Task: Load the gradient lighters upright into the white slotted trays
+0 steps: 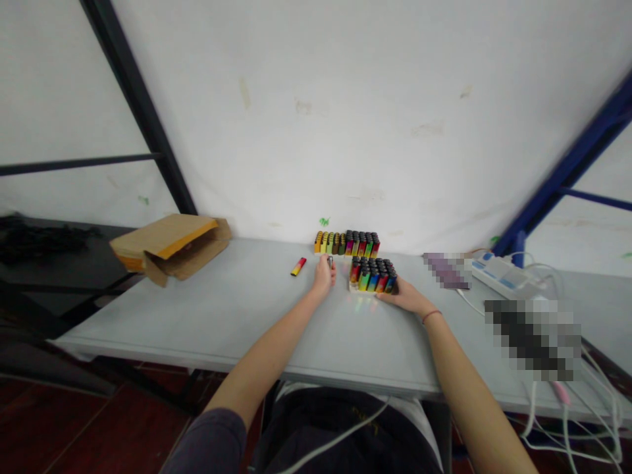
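My left hand point(323, 278) is closed around a small lighter point(329, 261), whose metal top sticks up above my fingers. My right hand point(405, 295) rests against the near right side of a tray of coloured lighters point(372, 274), fingers wrapped on its edge. A row of upright lighters point(346, 243) in yellow, green and red stands behind, close to the wall. One red and yellow lighter point(298, 266) lies loose on the table point(222, 309), left of my left hand.
A flattened cardboard box point(170, 247) lies at the table's left rear. A white power strip point(501, 276) with several cables sits at the right, beside blurred patches. A white wall and dark metal frame bars stand behind the table.
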